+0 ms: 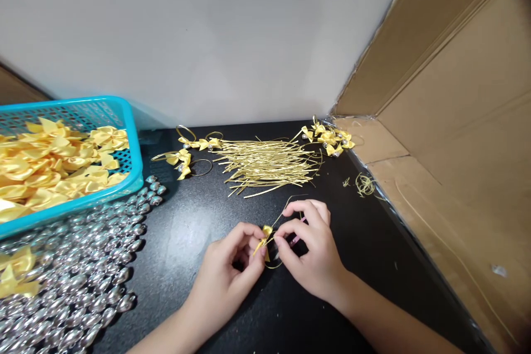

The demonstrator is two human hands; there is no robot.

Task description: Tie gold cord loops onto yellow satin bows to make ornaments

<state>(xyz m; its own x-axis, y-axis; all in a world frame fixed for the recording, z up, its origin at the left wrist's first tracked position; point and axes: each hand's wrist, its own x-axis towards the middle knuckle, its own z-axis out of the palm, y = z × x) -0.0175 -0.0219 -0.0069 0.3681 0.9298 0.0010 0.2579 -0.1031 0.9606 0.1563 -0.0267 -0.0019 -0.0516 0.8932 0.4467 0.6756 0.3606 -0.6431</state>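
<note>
My left hand (pixel 226 271) pinches a small yellow ribbon bow (pixel 264 237) just above the black table (pixel 186 232). My right hand (pixel 309 246) meets it from the right, its fingers closed on a thin gold wire (pixel 286 204) that loops under the bow and rises toward the back. Both hands touch at the bow, near the table's front centre.
A pile of gold wire strips (pixel 265 163) lies behind the hands. Finished bows with loops (pixel 185 157) and more bows (pixel 329 138) flank it. A teal basket (pixel 133 155) of yellow bows sits left, silver beads (pixel 83 276) spread below it. A cardboard box (pixel 456 149) walls the right.
</note>
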